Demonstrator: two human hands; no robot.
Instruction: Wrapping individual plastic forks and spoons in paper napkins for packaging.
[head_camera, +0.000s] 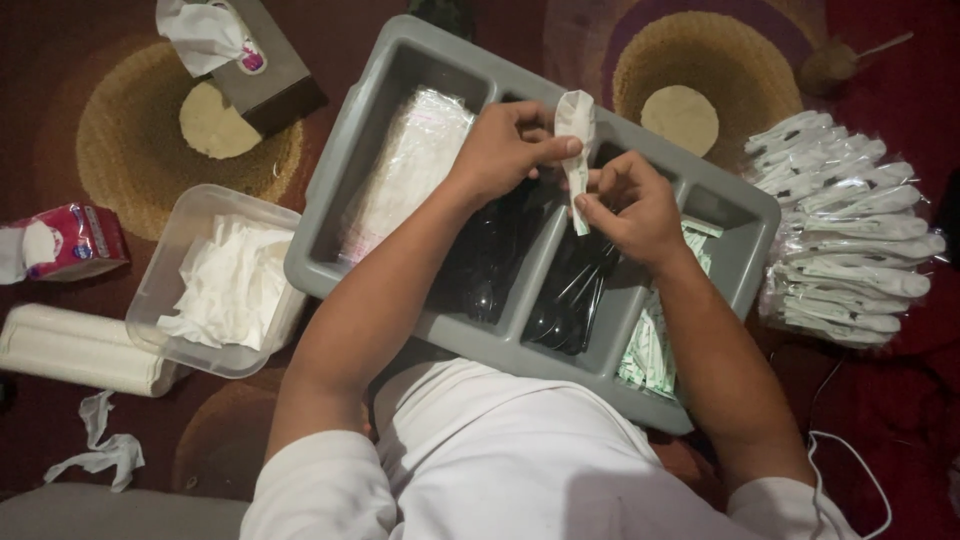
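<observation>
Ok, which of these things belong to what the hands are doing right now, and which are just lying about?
In use:
- left hand and right hand, both gripping the white rolled napkin bundle
- grey plastic compartment tray with black plastic cutlery
- pile of white wrapped bundles

Lying about:
- brown tissue box
- crumpled white scrap
- red tissue pack

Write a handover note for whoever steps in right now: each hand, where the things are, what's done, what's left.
Left hand and right hand together pinch a rolled white napkin above the grey divided tray.
Tray holds clear bags, black cutlery in two middle compartments, and green sachets.
Done: a pile of wrapped packs lies right of the tray.
Left: loose napkins in the clear tub and plenty of cutlery remain unpacked.
</observation>
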